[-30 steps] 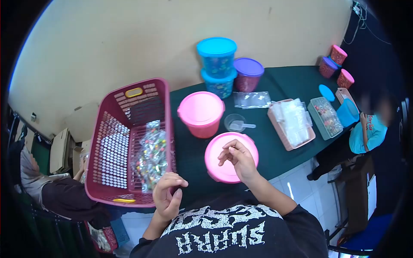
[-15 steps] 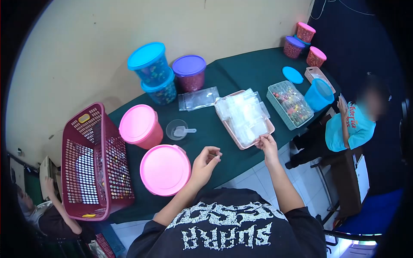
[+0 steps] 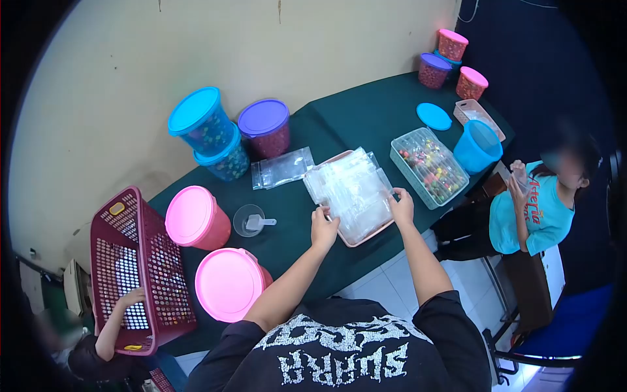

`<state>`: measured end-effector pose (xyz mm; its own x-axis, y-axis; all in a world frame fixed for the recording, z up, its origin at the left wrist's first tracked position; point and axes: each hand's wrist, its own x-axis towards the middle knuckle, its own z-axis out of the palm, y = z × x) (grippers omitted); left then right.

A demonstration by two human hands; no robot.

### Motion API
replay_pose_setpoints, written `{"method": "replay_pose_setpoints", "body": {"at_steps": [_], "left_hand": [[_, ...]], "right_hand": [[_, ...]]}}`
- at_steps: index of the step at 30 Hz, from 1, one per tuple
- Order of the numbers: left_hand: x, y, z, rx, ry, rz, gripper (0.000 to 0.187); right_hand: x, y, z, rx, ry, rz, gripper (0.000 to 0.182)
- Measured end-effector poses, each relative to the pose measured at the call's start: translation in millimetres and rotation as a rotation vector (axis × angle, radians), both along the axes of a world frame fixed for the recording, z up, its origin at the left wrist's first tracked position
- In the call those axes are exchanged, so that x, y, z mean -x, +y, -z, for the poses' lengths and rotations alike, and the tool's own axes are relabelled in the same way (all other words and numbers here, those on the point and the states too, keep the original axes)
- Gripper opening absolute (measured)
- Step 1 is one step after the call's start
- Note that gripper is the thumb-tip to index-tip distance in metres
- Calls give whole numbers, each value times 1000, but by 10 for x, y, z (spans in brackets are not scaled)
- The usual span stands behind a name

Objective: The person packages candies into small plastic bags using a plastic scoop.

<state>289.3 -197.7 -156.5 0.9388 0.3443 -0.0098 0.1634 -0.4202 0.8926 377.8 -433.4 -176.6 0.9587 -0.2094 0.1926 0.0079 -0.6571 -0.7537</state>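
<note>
- Stack of clear plastic zip bags [image 3: 353,189]: lay heaped in a shallow pink rectangular tray [image 3: 362,239] near the front edge of the dark green table [image 3: 366,117].
- Left hand [image 3: 323,228]: rested at the stack's near left corner, fingers curled onto the bags; whether they pinched one bag could not be told, the hand hiding its fingertips.
- Right hand [image 3: 401,208]: sat on the stack's right edge, fingers closed lightly on the plastic.
- Small clear round cup with a white scoop [image 3: 251,221]: stood left of the tray, apart from it.
- Two pink lidded round tubs [image 3: 192,219]: stood further left, one nearer the table's front edge.
- Loose clear bags [image 3: 282,168]: lay flat behind the tray.
- Clear rectangular bin of coloured sweets [image 3: 428,166]: sat just right of the tray.
- Maroon perforated plastic basket [image 3: 130,268]: tilted at the table's left end, another person's hand on it.
</note>
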Motion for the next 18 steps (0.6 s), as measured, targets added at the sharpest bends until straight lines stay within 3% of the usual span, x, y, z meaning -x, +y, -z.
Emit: {"method": "replay_pose_setpoints", "body": {"at_steps": [7, 12, 14, 18], "left_hand": [[-362, -130, 231, -166, 69, -86, 48], [-437, -120, 358, -35, 176, -147, 42], [-444, -91, 415, -42, 190, -129, 40], [-441, -102, 382, -67, 226, -113, 34]], "right_hand": [[-353, 83, 162, -36, 93, -58, 43], [-466, 168, 287, -89, 177, -58, 43], [-450, 177, 308, 24, 82, -91, 40], [-394, 213, 204, -9, 17, -45, 37]]}}
